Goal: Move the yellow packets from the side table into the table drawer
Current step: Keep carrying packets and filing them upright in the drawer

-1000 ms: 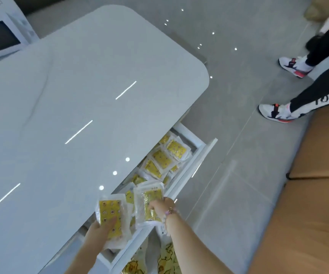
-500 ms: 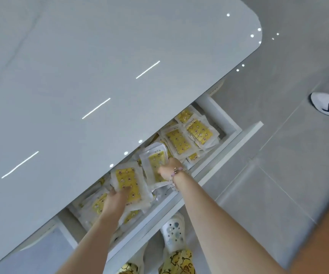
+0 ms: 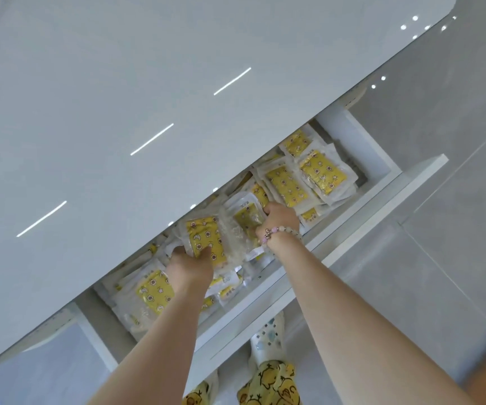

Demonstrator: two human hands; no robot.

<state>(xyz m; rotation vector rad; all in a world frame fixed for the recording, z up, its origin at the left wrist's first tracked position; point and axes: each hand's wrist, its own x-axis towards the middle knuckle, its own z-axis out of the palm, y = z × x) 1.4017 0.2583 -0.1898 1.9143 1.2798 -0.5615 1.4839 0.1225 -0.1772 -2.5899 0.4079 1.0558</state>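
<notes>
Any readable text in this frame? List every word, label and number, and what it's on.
Nothing reads clearly here.
First packet, gripped by the left hand: printed pictures only, no legible words.
Second packet, gripped by the right hand: dark marks near its top edge, too blurred to read.
Other packets in the drawer: small print, too blurred to read.
Yellow fabric: cartoon figures, no words.

yellow star-patterned packets (image 3: 322, 173), white drawer (image 3: 361, 141)
</notes>
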